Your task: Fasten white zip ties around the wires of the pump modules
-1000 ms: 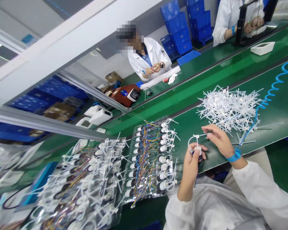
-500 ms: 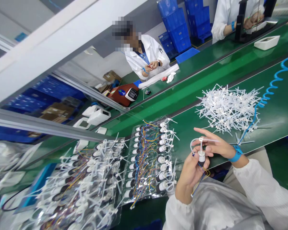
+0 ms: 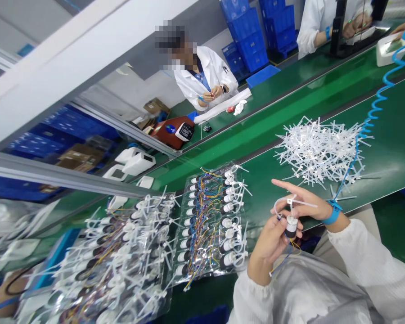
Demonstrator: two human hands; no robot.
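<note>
My left hand (image 3: 269, 240) is closed around a small white and black motor (image 3: 291, 226), with yellow and blue wires hanging below it. A clear looped tube with a white connector (image 3: 289, 202) rises from the motor's top. The fingers of my right hand (image 3: 307, 204) are at the tube and the motor's side, with the index finger stretched out to the left. Whether the right fingertips grip the tube or the motor is partly hidden. Behind the hands lies a pile of white tube connectors (image 3: 320, 153).
Left of my hands are rows of wired motors (image 3: 227, 222) on plastic, and a larger heap of them (image 3: 121, 252). A coiled blue cord (image 3: 374, 108) runs to my right wrist. A person (image 3: 205, 76) sits across the green bench (image 3: 384, 157); other people's hands show at the edges.
The motor and its tube have shifted slightly right and down, and the tube has tilted. At the upper right, a person's hand has appeared on the white device, now further right.
</note>
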